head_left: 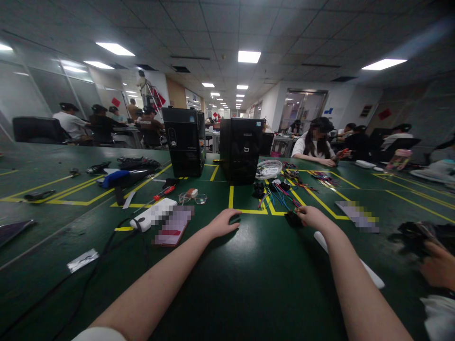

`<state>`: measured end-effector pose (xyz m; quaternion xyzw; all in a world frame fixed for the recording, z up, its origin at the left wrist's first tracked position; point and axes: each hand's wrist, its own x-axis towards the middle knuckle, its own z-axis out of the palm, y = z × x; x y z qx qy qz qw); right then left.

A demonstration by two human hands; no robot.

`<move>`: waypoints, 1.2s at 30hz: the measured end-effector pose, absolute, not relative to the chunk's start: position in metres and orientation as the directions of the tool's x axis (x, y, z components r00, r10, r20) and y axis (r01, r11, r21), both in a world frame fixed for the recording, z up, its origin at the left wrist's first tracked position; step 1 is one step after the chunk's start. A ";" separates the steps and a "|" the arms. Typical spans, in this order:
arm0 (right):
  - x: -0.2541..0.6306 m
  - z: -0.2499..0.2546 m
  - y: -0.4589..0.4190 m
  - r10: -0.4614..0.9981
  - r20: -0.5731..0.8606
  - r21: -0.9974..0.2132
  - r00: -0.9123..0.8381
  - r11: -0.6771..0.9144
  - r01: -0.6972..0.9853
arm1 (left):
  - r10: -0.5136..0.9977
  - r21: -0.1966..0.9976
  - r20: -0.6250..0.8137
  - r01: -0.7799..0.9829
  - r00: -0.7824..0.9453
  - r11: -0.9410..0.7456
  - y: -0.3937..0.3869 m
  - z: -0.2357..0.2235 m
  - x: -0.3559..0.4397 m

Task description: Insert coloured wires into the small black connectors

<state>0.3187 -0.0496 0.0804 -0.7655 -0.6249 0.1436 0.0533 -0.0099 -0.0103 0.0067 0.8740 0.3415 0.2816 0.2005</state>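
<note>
My left hand (224, 223) is at the middle of the green table (249, 274), fingers spread and curved, holding nothing. Further right, the fingers of my right hand (313, 218) are pinched at a small black part with wires (293, 219), low over the table; its exact kind is too dark to make out. Just beyond lie coloured wires (280, 198) and a small black piece (259, 189). A white plastic basket (269, 169) stands behind them, beside a black computer tower (241, 151). A long white object (369, 273) lies partly under my right forearm.
Another computer tower (183, 142) stands to the left. Nearer are a white power strip (152, 214), a phone (174, 229), eyeglasses (199, 199), a red tool (164, 192) and black cables (106, 251). At right are a blurred flat object (357, 216) and another person's hand (439, 265).
</note>
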 end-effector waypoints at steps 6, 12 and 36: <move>0.317 0.071 -0.045 0.964 -0.174 -0.229 0.202 -0.239 0.944 | 0.710 0.539 0.353 0.488 0.609 -0.687 -0.010 0.006 -0.010; 0.317 0.062 -0.041 0.968 -0.155 -0.168 0.196 -0.221 0.961 | 0.696 0.522 0.372 0.482 0.614 -0.704 -0.008 0.004 -0.010; 0.267 0.041 -0.039 0.923 0.077 0.081 0.376 -0.382 0.921 | 0.657 0.468 0.368 0.479 0.659 -0.743 -0.007 0.004 -0.008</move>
